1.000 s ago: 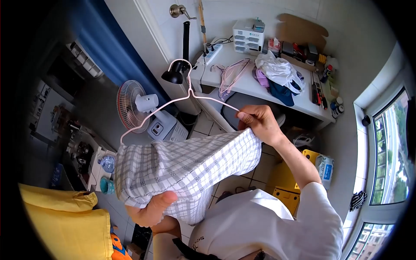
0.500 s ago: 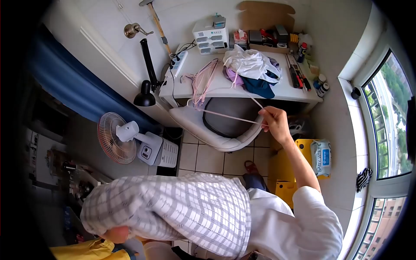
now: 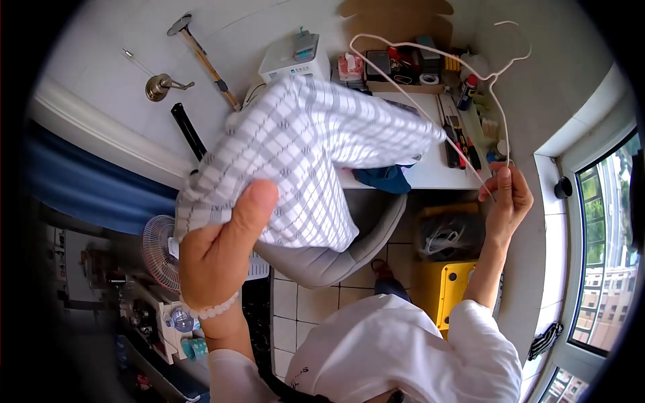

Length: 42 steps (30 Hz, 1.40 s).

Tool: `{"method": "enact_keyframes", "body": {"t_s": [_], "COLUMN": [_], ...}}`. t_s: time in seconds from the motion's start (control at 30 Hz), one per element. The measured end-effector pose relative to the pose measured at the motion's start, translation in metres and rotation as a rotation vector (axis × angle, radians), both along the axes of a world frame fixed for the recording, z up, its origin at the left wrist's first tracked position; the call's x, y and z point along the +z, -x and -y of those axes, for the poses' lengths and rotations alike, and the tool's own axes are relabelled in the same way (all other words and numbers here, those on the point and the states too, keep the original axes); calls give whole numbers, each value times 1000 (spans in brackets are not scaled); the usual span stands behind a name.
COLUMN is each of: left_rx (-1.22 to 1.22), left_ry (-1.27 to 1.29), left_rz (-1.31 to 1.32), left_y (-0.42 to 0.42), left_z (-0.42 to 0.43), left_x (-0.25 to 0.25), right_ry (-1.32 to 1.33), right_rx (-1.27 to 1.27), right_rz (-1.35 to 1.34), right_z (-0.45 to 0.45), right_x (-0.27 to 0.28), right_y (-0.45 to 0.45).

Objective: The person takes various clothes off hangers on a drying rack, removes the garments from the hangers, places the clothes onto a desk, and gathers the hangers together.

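Checked cloth (image 3: 289,154), previously low by the body, is now raised before the worktop (image 3: 430,178), gripped in the left hand (image 3: 220,252). The right hand (image 3: 508,201) pinches a corner of the hanger (image 3: 495,75), now lifted. Both are thus brought together, frame largely outside the cloth; contact unconfirmed.

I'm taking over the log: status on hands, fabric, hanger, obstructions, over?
Left hand gripping checked fabric. Right hand pinching pink hanger. Fabric end overlaps hanger in view, contact unclear. Nothing seen blocking hands.
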<state>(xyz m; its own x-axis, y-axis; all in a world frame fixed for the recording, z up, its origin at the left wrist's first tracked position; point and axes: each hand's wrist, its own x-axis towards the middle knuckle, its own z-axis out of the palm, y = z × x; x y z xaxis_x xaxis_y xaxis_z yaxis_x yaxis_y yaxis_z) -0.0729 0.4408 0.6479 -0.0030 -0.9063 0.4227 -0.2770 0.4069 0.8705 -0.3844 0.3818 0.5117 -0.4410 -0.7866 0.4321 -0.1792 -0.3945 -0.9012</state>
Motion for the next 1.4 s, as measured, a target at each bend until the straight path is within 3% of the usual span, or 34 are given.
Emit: {"method": "enact_keyframes", "body": {"t_s": [0.07, 0.13, 0.17, 0.23, 0.3, 0.37, 0.4, 0.53, 0.73, 0.8, 0.93, 1.0, 1.13, 1.2, 1.4], "left_rx": [-6, -71, -116, -165, -434, -477, -253, 28, 128, 296, 472, 605, 771, 825, 1130], "left_ry": [96, 27, 17, 20, -75, -259, -372, -881, -935, -903, -805, -781, -846, -841, -939], "left_rz": [-104, -523, -606, -720, -891, -1032, -1062, -880, -835, -794, -800, -801, -790, -825, -954], "left_y": [17, 28, 29, 16, -16, -17, -1, -35, -57, -82, -98, -102, -100, -96, -83], "left_z": [43, 84, 101, 145, 200, 234, 242, 226, 128, 85, 31, 2, -55, -83, -147], "left_x": [10, 15, 16, -8, -66, -128, -155, -325, -325, -326, -316, -324, -331, -339, -351], "right_ry": [86, 178, 222, 261, 259, 218, 188, 80, -188, -315, -325, -538, -627, -710, -809], "right_rx": [-87, -163, -203, -275, -245, -198, -164, 2, 543, 841, 1272, 1393, 1545, 1650, 1637], "right_rz": [5, -9, -8, -30, -38, -25, -7, -82, -188, -363, -436, -442, -499, -650, -856], "right_z": [12, 25, 32, 41, 51, 61, 66, 83, 131, 174, 247, 286, 344, 366, 398], "right_x": [7, 8, 8, 8, 5, -2, -7, -20, -49, -59, -99, -128, -166, -180, -201], "right_y": [7, 17, 21, 23, 23, 15, 10, -18, -85, -130, -205, -244, -305, -328, -364]}}
